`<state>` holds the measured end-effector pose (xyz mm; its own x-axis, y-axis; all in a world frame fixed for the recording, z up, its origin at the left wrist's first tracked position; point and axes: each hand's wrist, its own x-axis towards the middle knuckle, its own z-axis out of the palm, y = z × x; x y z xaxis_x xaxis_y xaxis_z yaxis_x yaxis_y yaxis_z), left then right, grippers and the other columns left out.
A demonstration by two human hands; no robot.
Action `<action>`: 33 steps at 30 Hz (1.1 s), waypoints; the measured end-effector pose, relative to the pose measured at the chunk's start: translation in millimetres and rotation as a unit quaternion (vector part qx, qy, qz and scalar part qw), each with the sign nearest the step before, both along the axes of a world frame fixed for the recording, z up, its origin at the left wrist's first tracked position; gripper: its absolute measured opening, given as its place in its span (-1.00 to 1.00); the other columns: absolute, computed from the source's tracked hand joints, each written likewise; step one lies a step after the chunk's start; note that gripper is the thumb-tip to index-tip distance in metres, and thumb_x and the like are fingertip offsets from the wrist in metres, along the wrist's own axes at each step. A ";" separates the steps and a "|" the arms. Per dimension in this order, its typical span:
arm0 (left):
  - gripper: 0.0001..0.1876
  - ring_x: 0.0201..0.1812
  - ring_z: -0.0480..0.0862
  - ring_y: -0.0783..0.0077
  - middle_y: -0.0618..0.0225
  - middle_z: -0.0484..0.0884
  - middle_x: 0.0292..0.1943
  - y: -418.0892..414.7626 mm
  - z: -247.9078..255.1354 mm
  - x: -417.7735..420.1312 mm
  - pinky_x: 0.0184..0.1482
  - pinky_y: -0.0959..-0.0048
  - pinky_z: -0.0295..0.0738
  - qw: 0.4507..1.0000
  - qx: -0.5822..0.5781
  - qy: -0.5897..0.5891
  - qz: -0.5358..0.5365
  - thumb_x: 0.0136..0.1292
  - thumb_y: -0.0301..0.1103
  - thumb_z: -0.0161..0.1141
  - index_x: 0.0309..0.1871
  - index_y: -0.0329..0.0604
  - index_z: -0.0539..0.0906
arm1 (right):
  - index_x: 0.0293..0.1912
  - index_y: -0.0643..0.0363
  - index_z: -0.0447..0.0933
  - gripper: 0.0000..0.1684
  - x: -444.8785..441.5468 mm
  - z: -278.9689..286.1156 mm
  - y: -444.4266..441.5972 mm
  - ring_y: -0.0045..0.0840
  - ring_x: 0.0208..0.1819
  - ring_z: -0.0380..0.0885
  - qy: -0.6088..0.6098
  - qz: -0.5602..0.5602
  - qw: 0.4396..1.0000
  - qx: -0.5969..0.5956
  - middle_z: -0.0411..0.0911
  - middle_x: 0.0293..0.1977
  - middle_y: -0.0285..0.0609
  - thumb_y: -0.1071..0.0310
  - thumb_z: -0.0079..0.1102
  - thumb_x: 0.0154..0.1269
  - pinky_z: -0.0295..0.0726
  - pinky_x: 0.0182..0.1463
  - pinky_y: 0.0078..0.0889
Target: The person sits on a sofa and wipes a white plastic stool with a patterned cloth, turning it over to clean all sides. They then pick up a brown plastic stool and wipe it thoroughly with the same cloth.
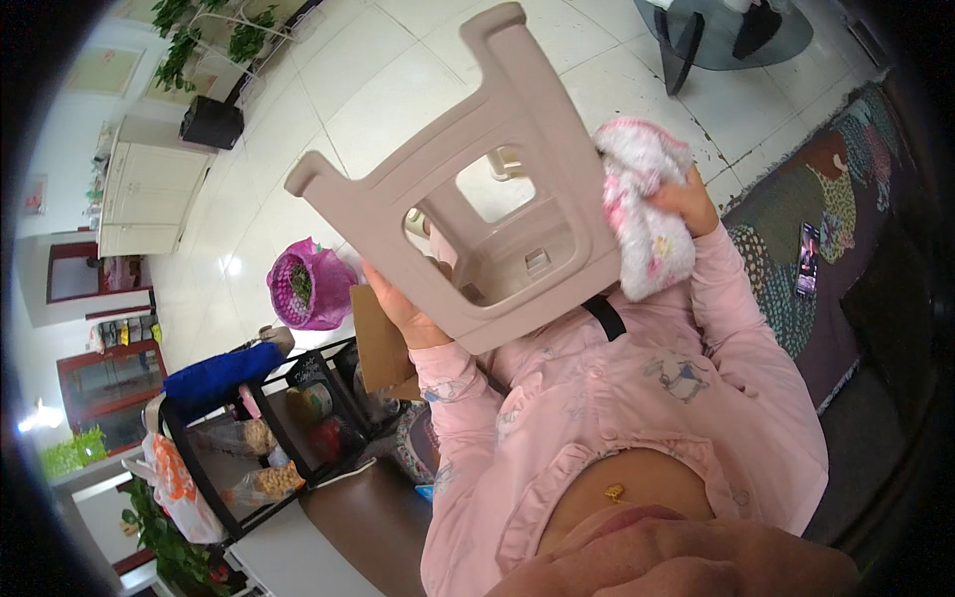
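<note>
A beige plastic stool [552,97] is tilted in front of my chest, two of its legs pointing away from me; window-like openings show its hollow inside. My left hand [406,313] grips its left edge, the fingers partly hidden behind the plastic. At the stool's right side, my right hand [686,203] is closed on a white fluffy cloth with pink patterns [649,246], which lies against that side. Pink sleeves cover both arms.
To the left are a purple woven basket [321,287] with greens, a cardboard box [382,339] and a black shelf rack [239,522] with bagged food. A phone [807,260] lies on the patterned cover [791,179] at right. A glass table [776,45] stands beyond.
</note>
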<state>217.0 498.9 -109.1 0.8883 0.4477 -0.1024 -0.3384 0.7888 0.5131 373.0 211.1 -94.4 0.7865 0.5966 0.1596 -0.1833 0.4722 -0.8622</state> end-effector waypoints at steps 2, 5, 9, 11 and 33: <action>-0.59 -0.80 0.10 0.59 0.54 0.25 -0.73 14.8 -17.0 -9.9 -0.74 0.57 0.00 0.997 0.050 -0.048 -0.043 0.42 0.04 -0.12 -0.28 -0.11 0.52 | 0.15 0.32 0.36 -0.24 -5.0 3.6 9.5 -0.57 -0.03 0.50 -0.058 0.019 0.998 -0.028 0.51 -0.03 -0.19 0.45 0.37 -0.14 0.44 0.09 -0.48; -0.61 -0.74 0.22 0.58 0.48 0.32 -0.67 23.8 -34.0 -22.2 -0.70 0.57 0.14 0.981 0.150 0.108 0.056 0.40 0.02 -0.06 -0.30 -0.13 0.51 | 0.16 0.29 0.36 -0.24 -15.5 -0.8 28.0 -0.57 0.02 0.48 -0.149 0.001 0.985 -0.088 0.49 -0.01 -0.22 0.48 0.39 -0.12 0.41 0.12 -0.47; -0.71 -0.57 0.46 0.50 0.32 0.49 -0.37 14.5 -40.2 -37.4 -0.57 0.54 0.38 0.912 0.170 0.269 0.260 0.41 -0.13 -0.05 -0.06 -0.17 0.38 | 0.17 0.26 0.36 -0.22 -31.3 -4.3 48.0 -0.57 0.06 0.45 -0.126 0.016 0.987 -0.094 0.49 0.00 -0.23 0.55 0.39 -0.14 0.38 0.16 -0.46; -0.70 -0.28 0.51 0.50 0.27 0.50 -0.18 15.5 -30.9 -50.3 -0.26 0.52 0.45 0.911 0.201 0.247 0.262 0.44 -0.20 -0.11 0.05 -0.23 0.36 | 0.17 0.26 0.36 -0.21 -36.4 -3.6 52.1 -0.56 0.08 0.43 -0.133 0.037 0.985 -0.102 0.46 0.03 -0.23 0.53 0.40 -0.15 0.35 0.19 -0.44; -0.60 -0.18 0.59 0.24 0.03 0.56 -0.19 -93.4 9.9 -49.5 -0.11 0.37 0.44 0.657 0.658 0.335 0.157 0.30 -0.34 0.09 0.12 -0.40 0.37 | -0.12 -0.08 0.57 -0.55 -13.6 109.8 216.2 -0.19 -0.30 0.53 -0.569 -0.368 0.716 -0.168 0.45 -0.28 -0.10 0.30 0.34 -0.15 0.51 -0.31 -0.17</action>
<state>167.5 405.5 -99.2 0.6844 0.6901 0.2352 0.2703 -0.5398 0.7972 359.4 427.3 15.4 0.3828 0.2426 0.8914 0.9200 -0.1882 -0.3438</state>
